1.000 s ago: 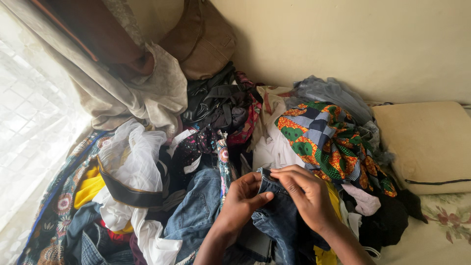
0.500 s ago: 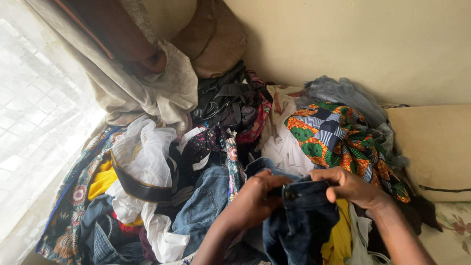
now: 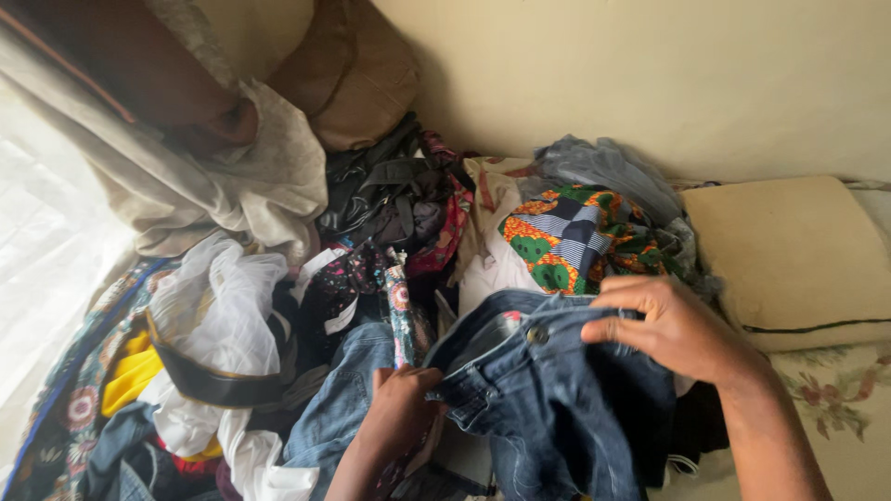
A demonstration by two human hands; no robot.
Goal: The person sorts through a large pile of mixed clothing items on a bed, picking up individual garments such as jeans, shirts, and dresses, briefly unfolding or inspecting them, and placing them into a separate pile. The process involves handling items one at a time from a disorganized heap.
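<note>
On the bed [image 3: 835,408], two hands (left [image 3: 399,408], right [image 3: 673,329]) hold one jeans [image 3: 548,399].

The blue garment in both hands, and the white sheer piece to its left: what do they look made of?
The blue garment looks like denim: heavy twill, faded seams, visible topstitching and a metal button at the waistband. The white sheer piece looks like a thin gauzy or chiffon-type fabric, since light passes through it and it crumples softly; the exact fibre cannot be told.

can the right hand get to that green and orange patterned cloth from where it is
Probably yes. The right hand grips the jeans waistband just below the patterned cloth, which lies on top of the pile with nothing over it. It would need to let go first.
</note>
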